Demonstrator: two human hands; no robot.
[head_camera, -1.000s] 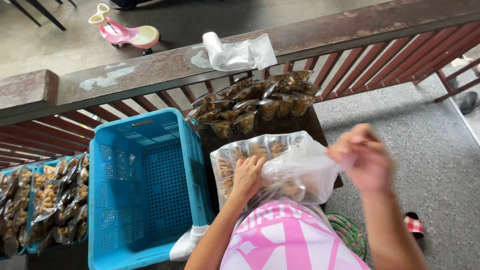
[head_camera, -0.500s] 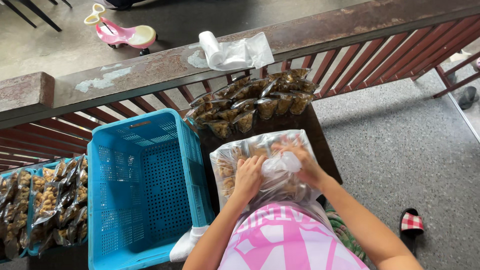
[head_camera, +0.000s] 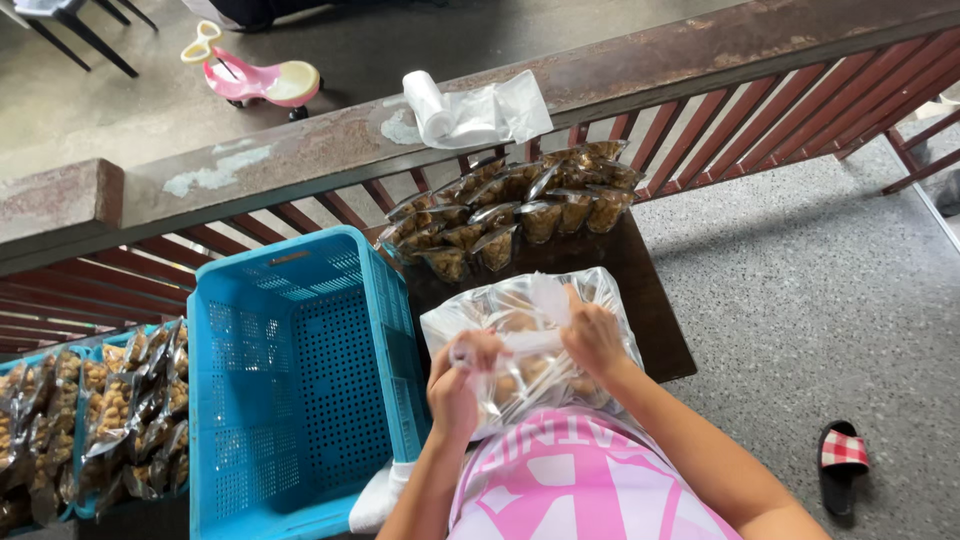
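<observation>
Over the dark table (head_camera: 640, 290), both hands, left (head_camera: 458, 385) and right (head_camera: 595, 338), pinch a clear snack-filled bag (head_camera: 520, 345) beside a blue crate (head_camera: 300, 380).

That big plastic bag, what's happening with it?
A person has both hands on the big clear bag of brown snacks lying on a dark table. The left hand and right hand pinch its top. Small filled packets lie behind it, and a blue crate stands beside the table.

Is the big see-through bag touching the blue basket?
Apart. The head view shows a strip of the dark table between the clear bag and the blue basket; both hands, left and right, grip the bag.
</observation>
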